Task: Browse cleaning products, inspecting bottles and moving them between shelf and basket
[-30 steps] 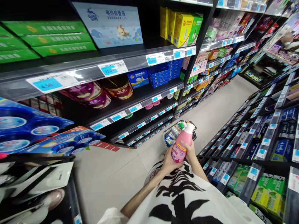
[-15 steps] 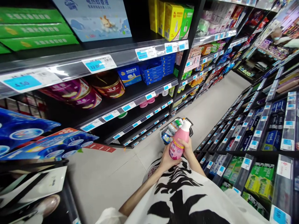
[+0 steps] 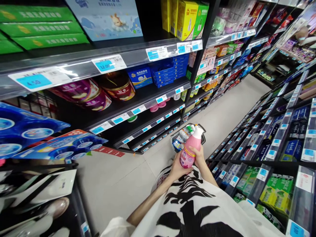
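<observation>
Left hand (image 3: 178, 169) and right hand (image 3: 198, 156) wrapped round a pink bottle (image 3: 192, 144), blue pack (image 3: 177, 144) down by the basket (image 3: 203, 139)'s left edge.

Exposure OK: bright, cool-white light, seemingly from overhead. Floor (image 3: 108, 191) pale and fairly evenly lit, shadows soft. Upper shelf interior (image 3: 152, 19) drops to near-black at the back. Glare streaks on the clear shelf strip (image 3: 135, 57), worst toward its left end. Pink bottle (image 3: 193, 144) reasonably sharp, but its fine print isn't legible. Wide-angle stretch at frame edges: blue packs (image 3: 44, 131) on the left look pulled outward, soft. Far shelving (image 3: 295, 47) mushy; could be distance or motion blur, can't say which.
</observation>
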`<state>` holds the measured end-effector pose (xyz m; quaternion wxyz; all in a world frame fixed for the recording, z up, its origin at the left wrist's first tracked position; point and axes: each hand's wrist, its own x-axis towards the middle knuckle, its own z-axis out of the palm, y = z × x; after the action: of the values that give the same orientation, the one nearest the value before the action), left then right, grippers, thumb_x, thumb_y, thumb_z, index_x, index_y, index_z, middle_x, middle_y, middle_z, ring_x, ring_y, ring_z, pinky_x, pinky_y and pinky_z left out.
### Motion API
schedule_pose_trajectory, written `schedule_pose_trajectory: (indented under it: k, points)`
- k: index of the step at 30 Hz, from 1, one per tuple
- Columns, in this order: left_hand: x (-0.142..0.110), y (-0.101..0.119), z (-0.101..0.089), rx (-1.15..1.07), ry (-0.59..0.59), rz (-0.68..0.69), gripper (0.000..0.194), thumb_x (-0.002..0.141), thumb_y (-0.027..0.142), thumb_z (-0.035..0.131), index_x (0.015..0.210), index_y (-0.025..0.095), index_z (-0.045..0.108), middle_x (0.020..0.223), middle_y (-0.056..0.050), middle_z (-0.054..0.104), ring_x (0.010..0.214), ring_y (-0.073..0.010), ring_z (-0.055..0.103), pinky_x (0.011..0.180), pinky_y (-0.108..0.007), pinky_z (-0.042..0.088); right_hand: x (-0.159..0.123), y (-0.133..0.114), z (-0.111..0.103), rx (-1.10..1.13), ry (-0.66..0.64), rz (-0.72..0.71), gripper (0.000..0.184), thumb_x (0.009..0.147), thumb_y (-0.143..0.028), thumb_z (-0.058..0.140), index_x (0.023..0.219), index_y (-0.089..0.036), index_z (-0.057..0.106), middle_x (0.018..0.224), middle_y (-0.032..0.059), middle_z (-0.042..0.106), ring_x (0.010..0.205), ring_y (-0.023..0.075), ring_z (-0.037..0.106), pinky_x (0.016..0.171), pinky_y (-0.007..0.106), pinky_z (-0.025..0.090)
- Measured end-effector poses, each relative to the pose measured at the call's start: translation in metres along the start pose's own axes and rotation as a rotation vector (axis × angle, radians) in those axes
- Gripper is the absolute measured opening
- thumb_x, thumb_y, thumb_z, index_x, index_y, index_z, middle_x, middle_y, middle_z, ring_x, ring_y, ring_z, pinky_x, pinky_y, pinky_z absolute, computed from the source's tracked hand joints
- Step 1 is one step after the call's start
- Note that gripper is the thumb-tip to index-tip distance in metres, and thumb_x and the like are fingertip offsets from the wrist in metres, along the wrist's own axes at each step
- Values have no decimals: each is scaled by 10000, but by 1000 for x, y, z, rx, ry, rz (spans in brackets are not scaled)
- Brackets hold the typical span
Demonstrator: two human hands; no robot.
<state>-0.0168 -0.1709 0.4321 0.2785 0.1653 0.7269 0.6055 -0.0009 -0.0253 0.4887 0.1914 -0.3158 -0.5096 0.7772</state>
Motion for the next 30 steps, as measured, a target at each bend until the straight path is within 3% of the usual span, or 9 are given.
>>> schedule_pose_trajectory:
  k: [10, 18, 30]
  points:
    - [-5, -2, 4, -27, 38, 1, 1133, 507, 219, 984, 1528, 202, 494, 1430, -132, 581, 1326, -345, 591, 1169, -512, 461, 0, 4, -3, -23, -43, 1, 567, 610, -388, 921, 1127, -198, 787, 1005, 69, 818, 882, 300, 755, 817, 418, 628]
    - [-5, -6, 7, -4, -30, -13, 1101, 492, 255, 997, 1490, 209, 535, 1416, -123, 592, 1325, -349, 585, 1180, -522, 450, -6, 1, -13, -19, -40, 5, 564, 643, -405, 938, 1148, -208, 781, 1047, 79, 825, 900, 317, 769, 866, 462, 630]
    - [-4, -6, 8, -9, -29, 4, 1064, 477, 232, 980, 1453, 218, 554, 1414, -118, 588, 1318, -351, 583, 1180, -541, 442, -9, 1, -15, -17, -20, -12, 573, 638, -454, 960, 1140, -241, 784, 1050, 55, 825, 918, 317, 784, 910, 487, 645]
